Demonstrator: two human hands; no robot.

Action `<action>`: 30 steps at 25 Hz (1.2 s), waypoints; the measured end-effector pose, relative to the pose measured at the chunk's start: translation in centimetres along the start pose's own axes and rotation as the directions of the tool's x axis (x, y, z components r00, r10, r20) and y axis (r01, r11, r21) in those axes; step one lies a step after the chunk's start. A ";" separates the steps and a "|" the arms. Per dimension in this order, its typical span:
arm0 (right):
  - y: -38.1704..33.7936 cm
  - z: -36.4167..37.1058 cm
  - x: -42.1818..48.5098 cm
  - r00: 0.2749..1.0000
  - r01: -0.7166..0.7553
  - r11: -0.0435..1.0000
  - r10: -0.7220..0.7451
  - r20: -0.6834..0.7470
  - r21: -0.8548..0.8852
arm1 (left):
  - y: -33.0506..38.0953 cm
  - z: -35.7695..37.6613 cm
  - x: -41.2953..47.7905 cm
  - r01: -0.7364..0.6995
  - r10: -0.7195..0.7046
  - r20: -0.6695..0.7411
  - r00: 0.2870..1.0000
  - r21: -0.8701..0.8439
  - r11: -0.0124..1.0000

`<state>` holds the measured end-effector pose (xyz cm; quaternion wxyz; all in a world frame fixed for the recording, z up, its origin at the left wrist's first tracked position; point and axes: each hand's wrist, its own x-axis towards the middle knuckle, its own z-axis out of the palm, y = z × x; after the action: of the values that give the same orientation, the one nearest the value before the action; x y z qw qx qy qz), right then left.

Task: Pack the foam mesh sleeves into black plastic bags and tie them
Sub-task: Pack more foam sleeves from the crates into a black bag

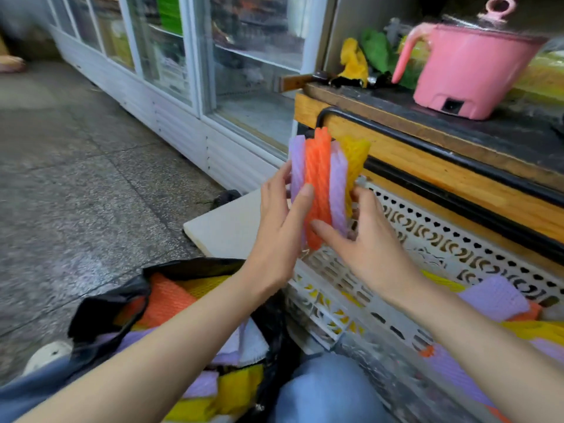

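Both hands hold one upright bundle of foam mesh sleeves [320,178] between them, made up of two pale purple sleeves, orange ones in the middle and a yellow one on the right edge. The left hand [279,230] grips the purple side, its thumb laid across the front onto the orange. The right hand [369,239] curls round the yellow side, thumb pressing the lower front. The bundle is raised above the corner of a white perforated plastic basket [457,248], where more purple and yellow sleeves lie loose. Below the left forearm a black plastic bag [100,303] gapes open on the grey stone floor [76,178] — orange, yellow, purple and white sleeves sit inside it. A pink lidded pot [476,68] stands on the wooden counter [381,129] behind.
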<state>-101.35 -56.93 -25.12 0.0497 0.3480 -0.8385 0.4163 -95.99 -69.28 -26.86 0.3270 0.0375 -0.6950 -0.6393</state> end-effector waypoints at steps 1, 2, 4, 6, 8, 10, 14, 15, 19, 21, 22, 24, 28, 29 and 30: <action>-0.7 0.8 -0.2 1.000 0.006 1.000 -0.006 -0.012 0.015 | 0.2 -1.2 -0.8 -0.004 0.004 0.021 1.000 -0.007 1.000; -1.5 1.7 -0.3 1.000 0.007 0.999 -0.006 -0.022 0.033 | 0.6 -2.5 -1.5 -0.009 0.010 0.038 0.999 -0.011 1.000; -2.8 3.6 -0.2 0.998 -0.029 0.998 0.032 -0.047 0.059 | 1.7 -4.6 -2.8 -0.022 0.019 0.069 0.997 0.037 0.999; -4.2 5.7 0.1 0.994 -0.050 0.995 0.058 -0.094 0.083 | 2.7 -6.9 -3.8 -0.043 0.030 0.083 0.996 0.155 0.987; -5.6 7.8 0.1 0.992 -0.069 0.995 0.076 -0.096 0.078 | 2.9 -9.7 -4.7 -0.098 0.073 0.092 0.993 0.309 0.946; -6.3 10.0 -0.5 0.996 -0.082 0.996 0.083 -0.031 0.045 | 1.7 -13.2 -6.0 -0.139 0.087 0.124 0.988 0.510 0.849; -5.4 13.7 -2.7 0.986 -0.084 0.993 0.095 0.134 -0.086 | -1.7 -18.8 -9.8 0.037 -0.237 0.148 0.960 0.773 0.633; -4.8 14.2 -3.2 0.977 -0.084 0.988 0.107 0.184 -0.127 | -2.3 -19.5 -10.8 0.082 -0.304 0.132 0.943 0.796 0.599; -2.3 14.5 -4.8 0.875 0.011 0.981 0.085 0.476 -0.196 | -2.6 -21.5 -10.7 0.254 -0.296 -0.049 0.954 0.658 0.709; -0.9 14.2 -5.1 0.719 0.270 0.870 0.103 0.687 -0.413 | -1.4 -21.7 -9.3 0.372 -0.311 -0.207 0.928 0.438 0.819; -0.2 14.1 -5.0 0.657 0.373 0.780 0.161 0.737 -0.502 | -0.8 -21.7 -8.7 0.401 -0.326 -0.265 0.908 0.319 0.859; 0.9 14.1 -4.1 0.671 0.377 0.667 0.281 0.686 -0.643 | 0.6 -21.5 -8.2 0.396 -0.322 -0.324 0.890 0.196 0.897; 1.3 16.2 -2.7 0.858 0.170 0.521 0.338 0.386 -0.836 | 1.3 -21.2 -8.6 0.330 -0.240 -0.346 0.907 0.230 0.916; 1.2 17.2 -3.1 0.869 0.170 0.516 0.323 0.374 -0.839 | 1.2 -21.3 -8.8 0.325 -0.232 -0.349 0.908 0.236 0.916; 1.2 18.3 -3.7 0.863 0.207 0.522 0.300 0.405 -0.827 | 1.1 -21.4 -8.9 0.325 -0.229 -0.353 0.907 0.243 0.914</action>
<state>-95.54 -67.82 -39.21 -0.0183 0.3503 -0.9242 -0.1513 -77.88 -83.37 -30.12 0.3296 0.2877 -0.7085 -0.5536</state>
